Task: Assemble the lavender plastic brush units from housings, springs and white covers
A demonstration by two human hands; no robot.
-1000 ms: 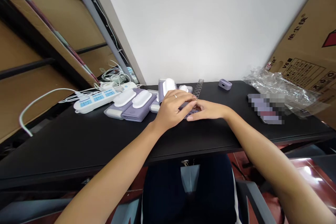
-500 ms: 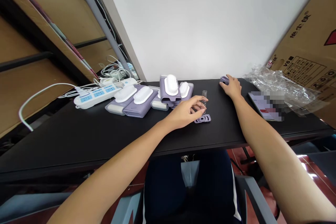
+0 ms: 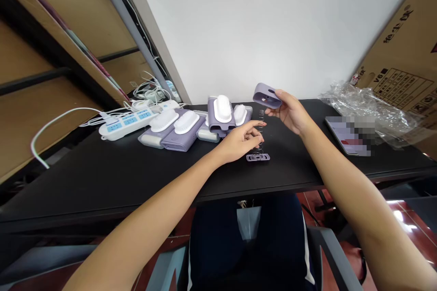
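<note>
A thin metal coil spring (image 3: pixel 261 112) rises from a flat purple plate (image 3: pixel 257 158) with slots in it, on the black table. Around the middle of the spring curl the fingers of my left hand (image 3: pixel 235 143), hiding part of its coils. My right hand (image 3: pixel 290 111) grips a hollow purple oval shell (image 3: pixel 266 95) by its right end, raised above the table beyond the spring's top. The shell's open side faces down and towards me, and a small hole shows in it.
Several purple cases with white oval tops (image 3: pixel 186 123) lie left of my hands, some stacked. Behind them sits a white power strip (image 3: pixel 128 120) with tangled cables. To the right are a phone (image 3: pixel 336 132), crumpled clear plastic (image 3: pixel 372 109) and a cardboard box (image 3: pixel 403 63).
My right hand has lifted the purple shell off the table's back and brought it left, above the spring. My left hand stays at the spring, which has shifted slightly left with the plate.
</note>
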